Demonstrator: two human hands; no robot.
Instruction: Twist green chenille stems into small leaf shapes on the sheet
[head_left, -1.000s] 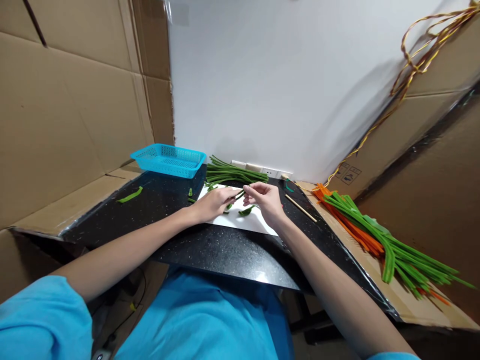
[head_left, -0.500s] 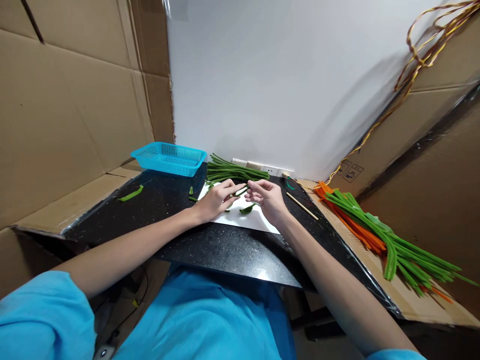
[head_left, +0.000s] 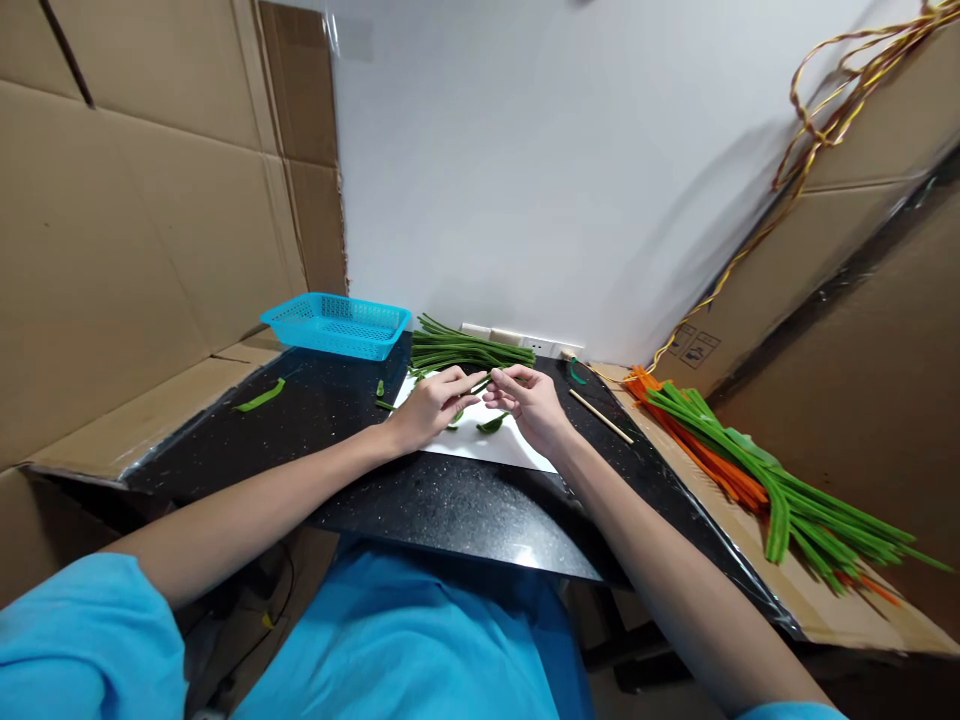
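Note:
Over a white sheet of paper (head_left: 517, 455), my two hands meet at a short dark green pipe cleaner (head_left: 482, 384). My left hand (head_left: 431, 408) pinches one part of it between thumb and fingers. On the other side, the thumb and forefinger of my right hand (head_left: 526, 400) close on it. A curled green pipe cleaner piece (head_left: 493, 425) lies on the paper below the hands, and other green bits show partly behind my left hand. Just beyond the fingers rests a bundle of dark green pipe cleaners (head_left: 469, 347).
A blue plastic basket (head_left: 337, 345) stands at the back left. A light green strip (head_left: 260, 395) lies on the black tabletop (head_left: 330, 400). To the right are a wooden stick (head_left: 600, 415), orange pipe cleaners (head_left: 720, 468) and bright green ones (head_left: 787, 490). Twisted wires (head_left: 739, 262) run along the cardboard.
Both hands stay together on the pipe cleaner, with only slight finger movement. The whole view has shifted a little with the head.

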